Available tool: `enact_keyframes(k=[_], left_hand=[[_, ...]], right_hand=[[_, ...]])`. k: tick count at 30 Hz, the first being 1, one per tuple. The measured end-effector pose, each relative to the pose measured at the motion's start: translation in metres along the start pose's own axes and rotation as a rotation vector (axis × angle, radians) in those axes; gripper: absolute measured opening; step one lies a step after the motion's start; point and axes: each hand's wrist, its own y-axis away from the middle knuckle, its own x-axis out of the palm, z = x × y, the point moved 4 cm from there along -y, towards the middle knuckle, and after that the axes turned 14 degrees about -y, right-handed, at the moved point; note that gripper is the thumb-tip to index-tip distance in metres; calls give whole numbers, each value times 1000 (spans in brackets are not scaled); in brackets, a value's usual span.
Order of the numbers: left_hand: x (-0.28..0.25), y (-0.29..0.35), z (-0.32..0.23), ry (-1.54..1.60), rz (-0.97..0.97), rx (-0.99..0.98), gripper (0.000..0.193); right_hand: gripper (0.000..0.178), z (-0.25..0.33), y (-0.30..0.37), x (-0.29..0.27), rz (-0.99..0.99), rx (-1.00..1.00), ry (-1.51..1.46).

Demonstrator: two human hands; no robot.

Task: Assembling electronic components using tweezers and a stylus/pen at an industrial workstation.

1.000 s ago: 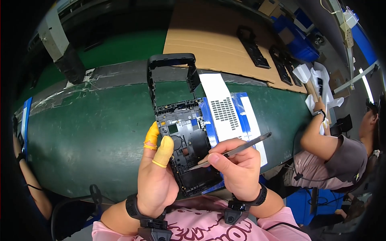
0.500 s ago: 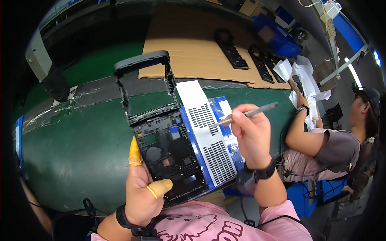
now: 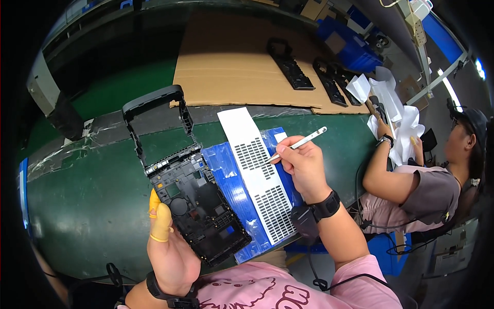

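Note:
My left hand (image 3: pixel 174 255), with yellow finger cots on thumb and forefinger, grips the left edge of a black plastic housing (image 3: pixel 218 206). A tall open handle frame rises from the housing's far end, and small brass-coloured points dot its inside. My right hand (image 3: pixel 307 170) pinches slim silver tweezers (image 3: pixel 309 137), their tip pointing down-left onto a white sheet (image 3: pixel 237 123). Rows of small black rectangular pieces cover much of that sheet, with some gaps among them. Beneath it lies a flat blue board (image 3: pixel 226 170) wrapped in shiny film. Whether the tip holds a piece is too small to tell.
Green matting covers the bench (image 3: pixel 87 195). Several similar black housings (image 3: pixel 292 69) lie on a brown cardboard sheet (image 3: pixel 221 77) at the back. A blue bin (image 3: pixel 350 44) stands behind. At right, a co-worker (image 3: pixel 411 190) handles a dark part among white wrapping (image 3: pixel 406 123).
The housing has shifted left and nearer, away from the sheet, showing more of the blue board. My left thumb has moved to its left edge. The tweezers' tip has moved slightly left on the sheet.

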Motion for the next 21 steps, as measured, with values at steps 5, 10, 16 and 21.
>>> enact_keyframes(k=[5, 10, 16, 21], left_hand=[[5, 2, -3, 49, 34, -23, 40], [15, 0, -1, 102, 87, -24, 37], [11, 3, -1, 154, 152, -73, 38], [11, 2, 0, 137, 225, -73, 39]], right_hand=[[7, -1, 0, 4, 15, 7, 4], [8, 8, 4, 2, 23, 60, -70], [11, 25, 67, 77, 202, -5, -121], [13, 8, 83, 102, 288, 61, -201]])
